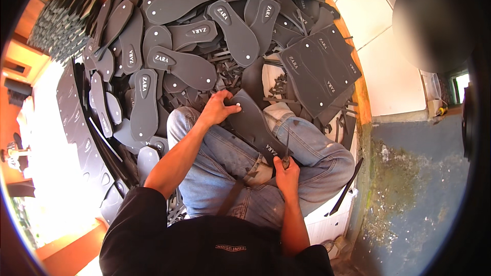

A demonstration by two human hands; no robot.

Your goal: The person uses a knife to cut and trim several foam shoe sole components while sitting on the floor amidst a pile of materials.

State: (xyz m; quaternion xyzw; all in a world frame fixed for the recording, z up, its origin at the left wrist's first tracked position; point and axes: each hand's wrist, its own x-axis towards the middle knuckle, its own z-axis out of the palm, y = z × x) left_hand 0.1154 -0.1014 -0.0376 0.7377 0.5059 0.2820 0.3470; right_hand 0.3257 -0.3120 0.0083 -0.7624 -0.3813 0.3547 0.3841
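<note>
A dark grey sandal sole (250,120) lies slantwise over my lap, its wide end up and to the left, its narrow printed end down and to the right. My left hand (221,109) pinches the wide end near a white dot, thumb on top. At the narrow end my right hand (286,176) is closed round the handle of a knife (287,145). Its thin blade points away from me beside the sole's right edge. The right thumb rests close to the sole's end; whether those fingers also grip the sole is hidden.
Loose sandal soles (179,2) are heaped in front and to the left, with dark offcuts (230,69) among them. Uncut printed sheets (322,69) lie at the right, another sheet (82,128) at far left. Tall dark stacks (66,18) stand far left. A mottled wall (409,189) is at right.
</note>
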